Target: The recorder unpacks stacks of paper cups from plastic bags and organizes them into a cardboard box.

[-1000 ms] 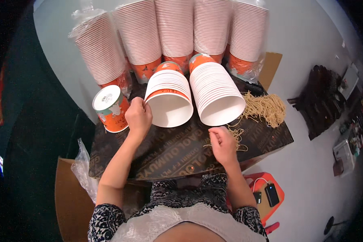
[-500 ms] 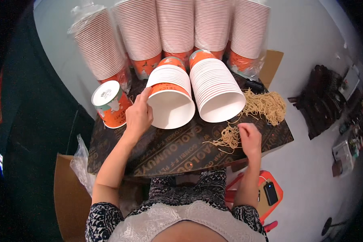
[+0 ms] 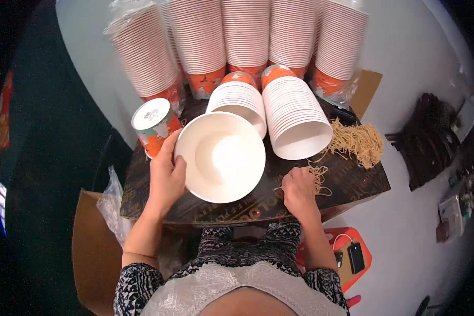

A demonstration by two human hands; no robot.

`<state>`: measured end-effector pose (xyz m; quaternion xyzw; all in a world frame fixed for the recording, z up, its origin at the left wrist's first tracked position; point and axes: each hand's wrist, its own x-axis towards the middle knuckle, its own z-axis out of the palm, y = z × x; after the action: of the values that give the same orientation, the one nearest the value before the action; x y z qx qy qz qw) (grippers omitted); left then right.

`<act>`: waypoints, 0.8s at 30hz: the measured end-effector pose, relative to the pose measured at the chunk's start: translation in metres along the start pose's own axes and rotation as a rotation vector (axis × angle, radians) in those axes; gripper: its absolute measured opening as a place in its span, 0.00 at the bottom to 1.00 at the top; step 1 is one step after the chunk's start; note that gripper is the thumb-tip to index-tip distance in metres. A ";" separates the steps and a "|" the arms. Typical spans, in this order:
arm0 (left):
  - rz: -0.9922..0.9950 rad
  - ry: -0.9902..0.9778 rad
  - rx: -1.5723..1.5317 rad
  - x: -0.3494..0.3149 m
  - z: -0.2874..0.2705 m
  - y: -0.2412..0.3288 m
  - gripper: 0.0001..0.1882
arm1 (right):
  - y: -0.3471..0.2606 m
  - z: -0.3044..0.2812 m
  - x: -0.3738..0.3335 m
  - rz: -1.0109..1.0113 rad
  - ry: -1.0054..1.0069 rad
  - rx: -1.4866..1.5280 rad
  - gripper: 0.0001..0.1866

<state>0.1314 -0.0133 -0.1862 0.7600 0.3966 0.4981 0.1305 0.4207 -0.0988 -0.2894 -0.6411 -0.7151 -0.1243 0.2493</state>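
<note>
My left hand (image 3: 168, 179) grips the side of a large white paper bucket (image 3: 189, 181) by its rim and wall. The bucket is tilted, with its open mouth facing me. Lower right of it, my right hand (image 3: 300, 192) is closed, its curled fingers in a small pile of tan rubber bands (image 3: 322, 180); the fingertips are hidden. Behind the held bucket lies a short nested stack of buckets (image 3: 236, 98). Beside that stack lies a longer one (image 3: 296, 113), mouth toward me. An upside-down orange and green bucket (image 3: 155, 124) stands left of my left hand.
Tall plastic-wrapped stacks of buckets (image 3: 246, 39) line the back of the dark printed tabletop (image 3: 205, 213). A larger heap of rubber bands (image 3: 373, 145) lies at the right. Below are a cardboard box (image 3: 92, 253) at left and a red stool (image 3: 364, 276) with a phone-like black device (image 3: 355, 258).
My left hand has pulled the front bucket off the short stack toward me and tipped its mouth up. My right hand has shifted left and down onto the small rubber-band pile.
</note>
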 end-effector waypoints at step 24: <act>0.269 0.235 0.158 -0.068 -0.007 0.042 0.12 | -0.083 -0.025 0.046 0.017 0.076 1.144 0.05</act>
<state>0.1323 -0.0919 -0.2028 0.7507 0.3420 0.5635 -0.0445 0.3420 -0.0846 -0.2328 -0.4049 -0.6538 0.2616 0.5832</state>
